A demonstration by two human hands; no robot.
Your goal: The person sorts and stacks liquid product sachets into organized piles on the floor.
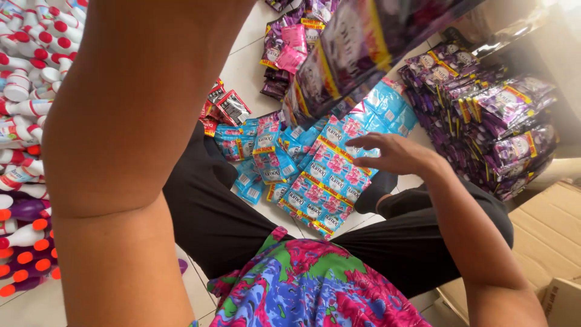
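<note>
Right up against the lens, my left arm [127, 151] is bent at the elbow and fills the left half of the view; its hand is out of the frame, so I cannot tell what it is doing. Below it I see my bright floral shirt [315, 284] and my black trousers [224, 212], legs folded on the white tiled floor [248, 66].

My right hand [393, 154] reaches forward with the fingers spread and loose, gripping nothing. It hovers just over a long strip of blue sachets [330, 181] with pink flowers on them, which runs diagonally across the floor in front of my knees. Whether the fingertips touch the strip I cannot make out.

More loose blue sachets [254, 151] lie heaped just beside the strip, to its left. A few red and black sachets [224, 109] sit beyond those. Purple sachets [496, 127] are stacked high on the right, near a cardboard box [551, 236]. White bottles with red caps [27, 79] crowd the far left.
</note>
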